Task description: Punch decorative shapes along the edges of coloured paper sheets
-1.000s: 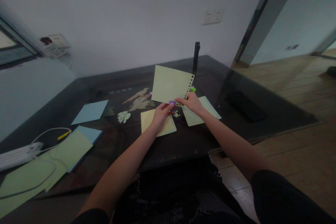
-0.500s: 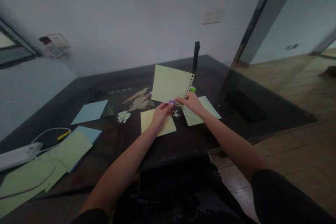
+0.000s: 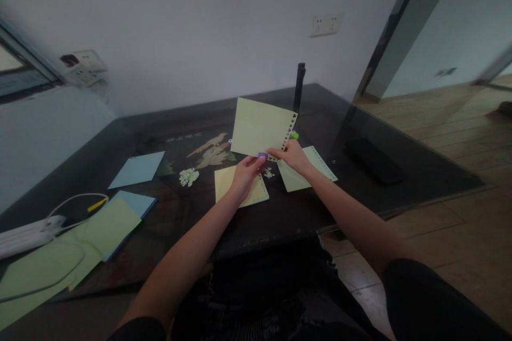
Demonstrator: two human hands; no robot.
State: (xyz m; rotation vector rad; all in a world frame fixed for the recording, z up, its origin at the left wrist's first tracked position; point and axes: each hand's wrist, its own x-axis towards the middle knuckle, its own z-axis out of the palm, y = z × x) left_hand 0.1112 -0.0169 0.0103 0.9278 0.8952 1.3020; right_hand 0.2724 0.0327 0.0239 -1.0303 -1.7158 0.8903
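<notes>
Both hands grasp: left hand [image 3: 244, 173] a small purple punch [image 3: 262, 156], right hand [image 3: 294, 155] a thin yellow-green paper square [image 3: 258, 128].

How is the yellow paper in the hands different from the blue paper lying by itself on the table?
The yellow paper is held up off the table by both hands; the blue paper lies flat, untouched. The yellow paper has a row of punched holes along its right edge; the blue paper's edges look plain. The yellow paper is near the middle, the blue paper off to the left. Both are roughly square sheets.

Pale characters on dark table [image 3: 132, 133] inlay, too blurred to read.
</notes>
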